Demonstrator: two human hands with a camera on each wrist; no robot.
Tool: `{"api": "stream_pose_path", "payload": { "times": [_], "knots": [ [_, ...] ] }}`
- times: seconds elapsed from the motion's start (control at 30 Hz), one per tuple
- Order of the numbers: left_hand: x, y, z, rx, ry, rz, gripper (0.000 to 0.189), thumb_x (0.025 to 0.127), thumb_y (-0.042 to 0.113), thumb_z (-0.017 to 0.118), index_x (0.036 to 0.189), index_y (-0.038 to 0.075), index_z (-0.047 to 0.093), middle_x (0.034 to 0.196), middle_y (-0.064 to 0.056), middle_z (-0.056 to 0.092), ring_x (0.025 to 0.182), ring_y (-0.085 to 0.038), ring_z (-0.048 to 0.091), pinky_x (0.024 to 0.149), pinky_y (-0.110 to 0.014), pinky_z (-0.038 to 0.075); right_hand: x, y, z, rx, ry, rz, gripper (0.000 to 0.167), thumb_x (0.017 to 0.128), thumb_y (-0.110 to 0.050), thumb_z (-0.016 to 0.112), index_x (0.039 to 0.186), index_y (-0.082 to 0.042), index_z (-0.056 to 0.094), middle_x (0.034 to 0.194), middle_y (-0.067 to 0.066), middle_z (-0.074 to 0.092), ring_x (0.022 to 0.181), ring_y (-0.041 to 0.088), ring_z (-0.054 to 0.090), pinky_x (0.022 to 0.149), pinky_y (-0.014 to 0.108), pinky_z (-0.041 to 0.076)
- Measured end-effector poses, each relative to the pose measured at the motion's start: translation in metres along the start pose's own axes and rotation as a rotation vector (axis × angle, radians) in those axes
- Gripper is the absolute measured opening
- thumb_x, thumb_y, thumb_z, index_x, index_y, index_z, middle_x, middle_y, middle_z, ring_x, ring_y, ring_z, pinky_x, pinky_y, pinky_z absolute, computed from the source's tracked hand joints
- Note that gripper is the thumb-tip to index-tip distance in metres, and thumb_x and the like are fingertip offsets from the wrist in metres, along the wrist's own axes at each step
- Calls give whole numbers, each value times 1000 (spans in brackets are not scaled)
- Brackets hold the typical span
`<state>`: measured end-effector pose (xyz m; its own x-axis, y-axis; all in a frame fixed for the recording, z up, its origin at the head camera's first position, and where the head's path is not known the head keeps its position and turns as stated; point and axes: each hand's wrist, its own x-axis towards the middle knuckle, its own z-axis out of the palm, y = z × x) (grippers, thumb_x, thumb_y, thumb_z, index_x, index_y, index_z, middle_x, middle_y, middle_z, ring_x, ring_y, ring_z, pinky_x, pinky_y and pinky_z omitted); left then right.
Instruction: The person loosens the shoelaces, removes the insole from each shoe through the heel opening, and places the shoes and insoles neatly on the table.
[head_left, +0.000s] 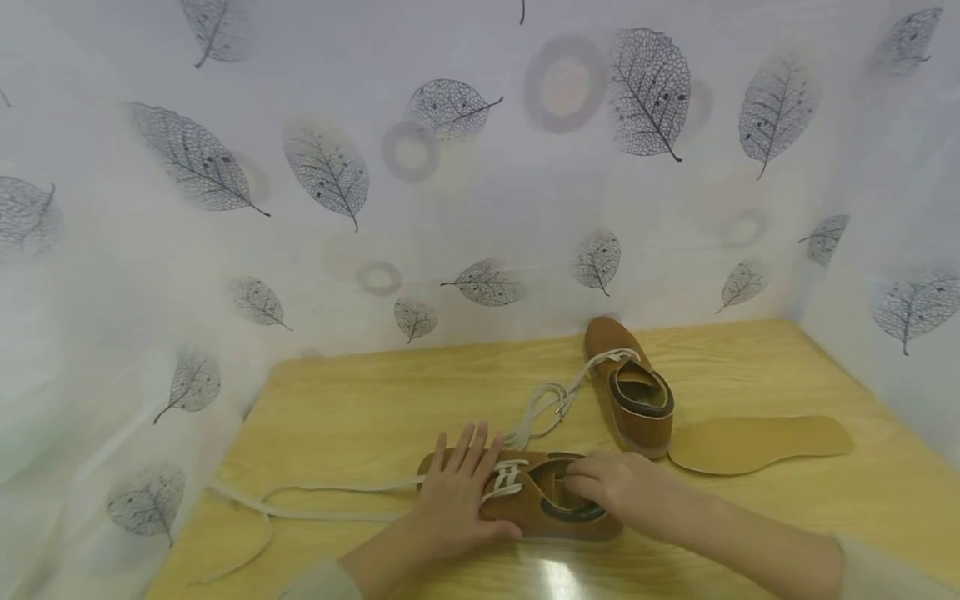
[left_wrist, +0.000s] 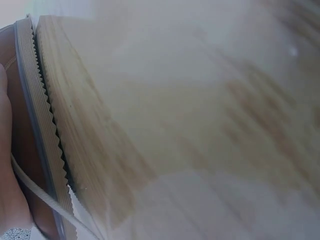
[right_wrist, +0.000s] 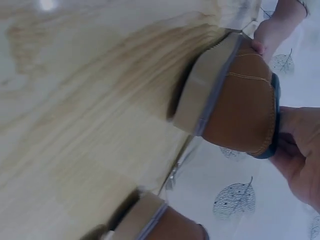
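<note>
A brown lace-up shoe (head_left: 540, 525) stands on its sole at the front of the table, toe to the left. My left hand (head_left: 457, 500) rests spread over its toe and vamp, beside the white laces (head_left: 508, 477). My right hand (head_left: 622, 492) reaches into the shoe's opening at the heel end, fingers bent, fingertips hidden inside. A tan surface shows within the opening. In the right wrist view, the hand (right_wrist: 302, 150) is at the dark collar (right_wrist: 275, 117). The left wrist view shows the shoe's ridged sole edge (left_wrist: 42, 115).
The matching brown shoe (head_left: 637, 400) stands farther back, its loose laces (head_left: 543, 408) trailing left. A tan insole (head_left: 761, 443) lies flat to its right. Long lace ends (head_left: 300, 512) stretch leftward over the wooden table (head_left: 375, 400). A leaf-patterned sheet (head_left: 480, 192) surrounds the table.
</note>
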<state>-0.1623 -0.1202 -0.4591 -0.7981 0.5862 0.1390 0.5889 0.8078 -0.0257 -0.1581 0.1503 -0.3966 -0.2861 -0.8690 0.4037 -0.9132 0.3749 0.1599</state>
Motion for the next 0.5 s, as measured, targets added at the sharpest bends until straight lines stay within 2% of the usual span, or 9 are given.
{"api": "stream_pose_path", "payload": {
  "times": [0.13,0.2,0.23,0.33,0.5],
  "knots": [
    [1,-2,1,8,15,3,109,75,86,20,152,9,10,157,-17,-1,144,-36,9,112,-64,10,15,-4,-8,86,-279,215,26,68,2,77,92,-7,69,91,2,69,79,14,66,63,16,54],
    [1,-3,2,15,23,5,109,75,86,21,152,10,10,157,-18,3,144,-36,11,112,-64,10,24,-6,-7,120,-387,329,18,72,1,75,85,-9,69,82,-1,67,72,11,64,57,16,52],
    [1,-4,2,19,25,5,109,75,86,21,152,10,10,157,-18,3,144,-36,11,112,-64,10,29,-6,-5,119,-415,367,15,72,-1,75,81,-10,68,77,-1,66,68,11,62,54,17,51],
    [0,-4,2,16,20,6,108,75,86,20,153,12,6,157,-18,2,144,-35,9,112,-64,11,37,-9,5,88,-450,434,14,72,-3,75,71,-11,64,67,-1,61,60,12,58,50,20,48],
    [0,-3,0,-8,9,19,106,76,85,19,152,15,-5,157,-17,-2,144,-36,9,111,-66,12,39,-15,13,25,-399,480,18,69,0,75,69,-9,59,65,2,60,57,16,56,49,24,49]
  ]
}}
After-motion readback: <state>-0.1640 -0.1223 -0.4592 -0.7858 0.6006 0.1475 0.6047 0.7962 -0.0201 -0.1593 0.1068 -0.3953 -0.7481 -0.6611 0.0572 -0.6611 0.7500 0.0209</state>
